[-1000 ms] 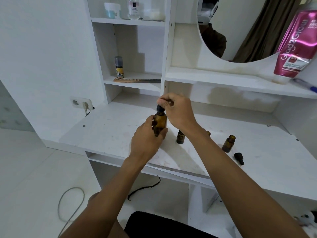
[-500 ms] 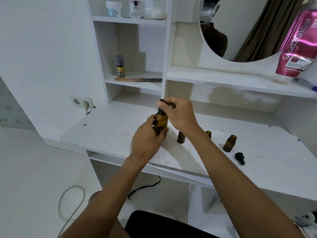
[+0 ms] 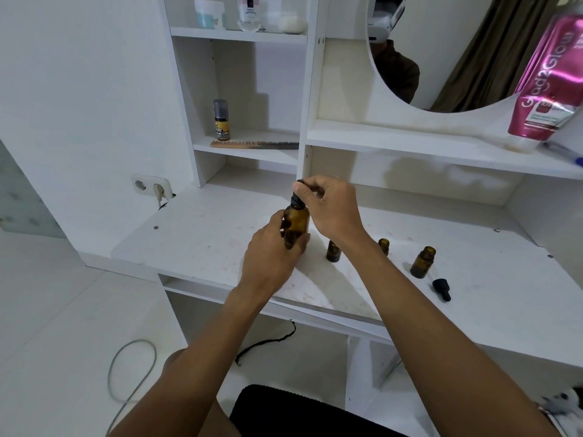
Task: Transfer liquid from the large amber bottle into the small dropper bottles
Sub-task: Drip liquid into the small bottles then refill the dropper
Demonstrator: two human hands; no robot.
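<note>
The large amber bottle [image 3: 296, 223] stands upright above the white vanity top [image 3: 205, 234], gripped round its body by my left hand [image 3: 271, 257]. My right hand [image 3: 328, 206] pinches the black dropper cap [image 3: 298, 197] at the bottle's neck, fingertips on its bulb. Three small amber bottles stand open to the right: one [image 3: 333, 251] partly behind my right wrist, one [image 3: 383, 246] half hidden by my forearm, one [image 3: 422, 262] further right. A loose black dropper cap [image 3: 441, 288] lies near the last one.
A pink tube [image 3: 549, 77] leans on the right shelf beside the round mirror [image 3: 457, 52]. A small spray bottle [image 3: 220, 121] and a comb [image 3: 252, 144] sit on the left shelf, with jars above. A wall socket [image 3: 153, 187] is at the left; cables lie on the floor.
My right hand has lifted slightly at the dropper cap, its fingertips now higher on the bulb. The left hand and the bottle stay where they were.
</note>
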